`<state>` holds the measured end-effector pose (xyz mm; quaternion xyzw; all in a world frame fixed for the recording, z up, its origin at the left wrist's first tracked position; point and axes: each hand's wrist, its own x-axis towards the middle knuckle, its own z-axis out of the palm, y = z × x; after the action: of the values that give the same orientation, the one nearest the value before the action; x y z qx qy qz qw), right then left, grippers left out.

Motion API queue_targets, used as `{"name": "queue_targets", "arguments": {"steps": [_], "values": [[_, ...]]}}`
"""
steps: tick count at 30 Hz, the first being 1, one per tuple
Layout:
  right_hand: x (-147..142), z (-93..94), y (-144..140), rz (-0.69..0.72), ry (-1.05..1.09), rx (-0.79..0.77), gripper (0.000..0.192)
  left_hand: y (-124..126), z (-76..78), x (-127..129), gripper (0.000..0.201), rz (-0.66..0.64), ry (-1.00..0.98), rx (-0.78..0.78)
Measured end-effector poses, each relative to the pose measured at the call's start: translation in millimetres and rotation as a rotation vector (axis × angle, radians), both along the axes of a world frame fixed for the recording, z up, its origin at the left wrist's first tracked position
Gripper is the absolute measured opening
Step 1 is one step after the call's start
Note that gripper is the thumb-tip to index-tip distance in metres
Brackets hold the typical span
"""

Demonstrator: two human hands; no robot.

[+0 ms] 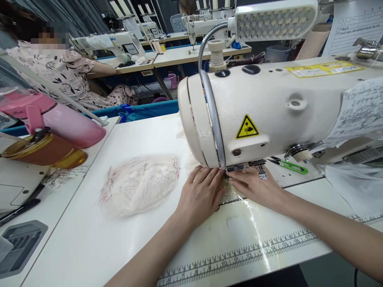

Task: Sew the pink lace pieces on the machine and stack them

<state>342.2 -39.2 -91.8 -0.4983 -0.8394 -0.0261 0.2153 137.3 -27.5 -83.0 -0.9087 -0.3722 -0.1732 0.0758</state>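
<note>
Lace piece (pixel 226 191) under sewing machine (pixel 257 115): thin, soft, light, probably easy to crease. Left hand (pixel 200 193) and right hand (pixel 257 187) pressing flat, fingers spread, beside needle.

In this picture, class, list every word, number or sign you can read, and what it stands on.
Ruler strip on the table edge: "17" and neighbouring numbers, mostly blurred.
Sewing machine: yellow triangle hand-warning sign, no words.
Yellow label on top: too blurred.
Paper sheets: too small.

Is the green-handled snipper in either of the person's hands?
No, the green-handled snipper lies on the table behind the right hand, which rests flat beside the left hand.
</note>
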Motion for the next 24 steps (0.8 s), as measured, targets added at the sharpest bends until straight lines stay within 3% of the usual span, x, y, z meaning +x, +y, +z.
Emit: {"name": "queue_targets", "arguments": {"steps": [24], "values": [[-0.7, -9.9, -3.2, -0.019, -0.036, 0.071, 0.029, 0.0, 3.6, 2.7, 0.036, 0.012, 0.076, 0.006]]}}
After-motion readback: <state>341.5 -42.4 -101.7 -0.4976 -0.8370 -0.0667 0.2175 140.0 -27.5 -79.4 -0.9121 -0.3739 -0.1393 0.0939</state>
